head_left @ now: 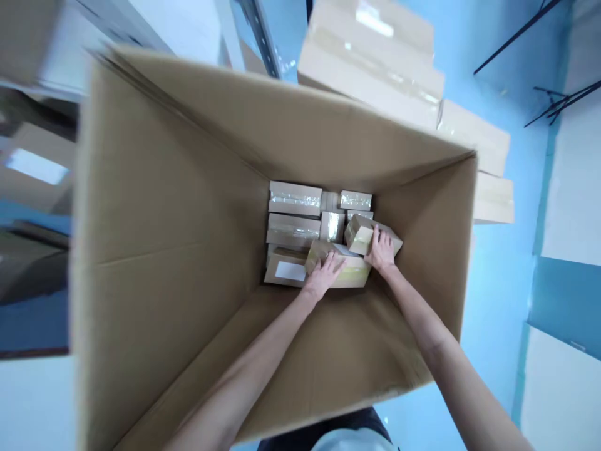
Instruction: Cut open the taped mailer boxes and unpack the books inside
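Observation:
Both my arms reach deep into a large open cardboard carton. My left hand lies on a brown cardboard box with yellowish tape, its fingers spread over the top. This box sits tilted, partly over a box with a white label. My right hand grips a smaller taped cardboard box, which leans at an angle by the carton's right wall. The undersides of both handled boxes are hidden. Beyond them, several taped boxes lie in rows on the carton's bottom.
Tall carton walls surround my forearms, with the near rim close to my body. Outside, large taped cartons stand at the far side. A metal rack is behind the carton, more boxes are at left, and black thin legs show at right.

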`<state>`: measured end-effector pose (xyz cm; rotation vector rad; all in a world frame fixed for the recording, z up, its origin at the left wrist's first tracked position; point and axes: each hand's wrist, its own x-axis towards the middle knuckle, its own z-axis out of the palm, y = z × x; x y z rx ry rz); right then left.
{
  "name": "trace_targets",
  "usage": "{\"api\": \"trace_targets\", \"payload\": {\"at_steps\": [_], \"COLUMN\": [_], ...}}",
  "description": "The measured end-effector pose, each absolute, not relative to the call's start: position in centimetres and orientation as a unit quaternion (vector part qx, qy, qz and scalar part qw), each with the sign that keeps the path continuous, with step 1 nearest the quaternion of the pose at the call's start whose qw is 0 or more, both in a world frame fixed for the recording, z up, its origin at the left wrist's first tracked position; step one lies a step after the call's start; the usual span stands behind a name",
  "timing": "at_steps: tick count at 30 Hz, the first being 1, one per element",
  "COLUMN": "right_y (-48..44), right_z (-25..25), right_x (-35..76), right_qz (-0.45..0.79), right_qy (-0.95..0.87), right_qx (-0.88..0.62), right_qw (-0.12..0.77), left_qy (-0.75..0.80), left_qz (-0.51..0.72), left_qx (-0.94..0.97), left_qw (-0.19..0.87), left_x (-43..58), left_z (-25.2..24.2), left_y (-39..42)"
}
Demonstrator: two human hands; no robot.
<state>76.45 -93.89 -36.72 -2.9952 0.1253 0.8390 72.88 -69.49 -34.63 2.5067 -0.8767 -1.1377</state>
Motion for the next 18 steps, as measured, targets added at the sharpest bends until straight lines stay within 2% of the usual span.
{"api": "trace_targets", "payload": {"at_steps": [5, 9, 14, 18], "right_y": [-92.6, -91.2, -89.2, -86.2], "right_z": [-25.6, -15.1, -2.8, 4.1], "right_x": [75.2, 73.8, 69.7, 66.2], "right_qz": [0.221, 0.133, 0.004, -0.028], "right_qy": [0.173, 0.237, 0.182, 0.093], "right_qx": [-0.955, -0.95, -0.957, -0.952], "right_qw": [0.094, 0.155, 0.225, 0.289], "left_qy": [-0.246, -0.122, 0.093, 0.26], "left_qz": [-0.343, -0.266, -0.069, 0.043], "left_qx": [0.895, 0.946, 0.966, 0.909], "left_qw": [0.145, 0.14, 0.23, 0.323], "left_x": [72.1, 69.8, 62.3, 53.8], "left_z": [-23.5, -13.9, -3.8, 1.7], "left_y": [-65.7, -62.5, -58.6, -56.6]}}
